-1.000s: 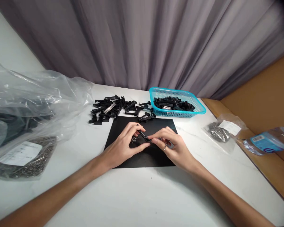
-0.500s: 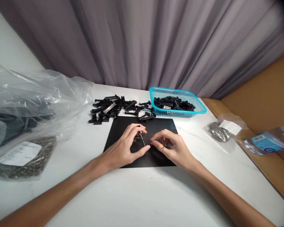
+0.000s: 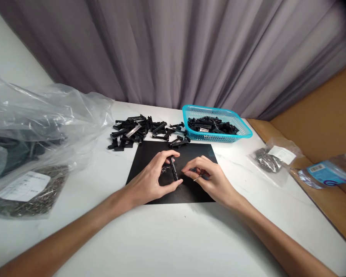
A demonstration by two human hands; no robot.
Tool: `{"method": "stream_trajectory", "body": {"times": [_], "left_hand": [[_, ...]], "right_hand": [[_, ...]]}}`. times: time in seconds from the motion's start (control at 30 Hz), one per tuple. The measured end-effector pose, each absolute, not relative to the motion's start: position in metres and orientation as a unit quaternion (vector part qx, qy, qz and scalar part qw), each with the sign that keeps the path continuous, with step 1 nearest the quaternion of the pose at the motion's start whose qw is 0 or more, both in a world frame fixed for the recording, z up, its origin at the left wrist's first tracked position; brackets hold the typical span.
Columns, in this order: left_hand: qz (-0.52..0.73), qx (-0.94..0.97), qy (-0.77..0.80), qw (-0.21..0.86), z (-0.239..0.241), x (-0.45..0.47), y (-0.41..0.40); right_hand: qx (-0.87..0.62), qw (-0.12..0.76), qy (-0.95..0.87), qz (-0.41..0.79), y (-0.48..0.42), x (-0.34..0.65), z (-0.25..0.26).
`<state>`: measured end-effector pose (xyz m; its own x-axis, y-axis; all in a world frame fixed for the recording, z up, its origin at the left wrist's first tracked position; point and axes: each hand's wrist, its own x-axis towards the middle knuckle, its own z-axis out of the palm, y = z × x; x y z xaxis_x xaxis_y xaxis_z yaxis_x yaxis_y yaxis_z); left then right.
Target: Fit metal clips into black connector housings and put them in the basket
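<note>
Over a black mat (image 3: 150,154) my left hand (image 3: 151,179) pinches a narrow black plastic strip (image 3: 173,171) between thumb and fingers, holding it almost upright on end. A few small metal pieces (image 3: 163,169) lie on the mat beside that hand. My right hand (image 3: 212,181) sits just right of the strip with its fingertips pinched together on a tiny piece I cannot make out. A ring shows on one finger.
A pile of black plastic parts (image 3: 138,130) lies behind the mat. A turquoise basket (image 3: 242,130) holds more of them. Large clear plastic bags (image 3: 37,127) fill the left side. A small bag of metal parts (image 3: 266,159), a water bottle (image 3: 325,173) and brown cardboard (image 3: 320,115) are at right.
My left hand has turned the black strip from lying slanted toward the right hand to standing nearly vertical. My right hand has let go of the strip's end and drawn slightly right.
</note>
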<state>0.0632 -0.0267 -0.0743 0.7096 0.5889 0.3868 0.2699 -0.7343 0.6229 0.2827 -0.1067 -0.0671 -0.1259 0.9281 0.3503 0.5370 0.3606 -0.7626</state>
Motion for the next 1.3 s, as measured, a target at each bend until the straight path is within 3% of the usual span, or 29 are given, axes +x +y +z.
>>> {"method": "stream_trajectory", "body": {"times": [0.2, 0.6, 0.9, 1.3], "left_hand": [[0.304, 0.854, 0.254, 0.338, -0.077, 0.064, -0.025], [0.313, 0.888, 0.240, 0.236, -0.074, 0.064, -0.025], [0.319, 0.849, 0.301, 0.295, -0.077, 0.063, -0.024], [0.303, 0.866, 0.289, 0.275, -0.075, 0.064, -0.025]], "right_hand": [[-0.546, 0.439, -0.665, 0.259, -0.108, 0.283, -0.071], [-0.552, 0.440, -0.667, 0.239, -0.104, 0.284, -0.081], [-0.561, 0.436, -0.657, 0.253, -0.105, 0.282, -0.077], [-0.555, 0.429, -0.672, 0.238, -0.104, 0.281, -0.076]]}}
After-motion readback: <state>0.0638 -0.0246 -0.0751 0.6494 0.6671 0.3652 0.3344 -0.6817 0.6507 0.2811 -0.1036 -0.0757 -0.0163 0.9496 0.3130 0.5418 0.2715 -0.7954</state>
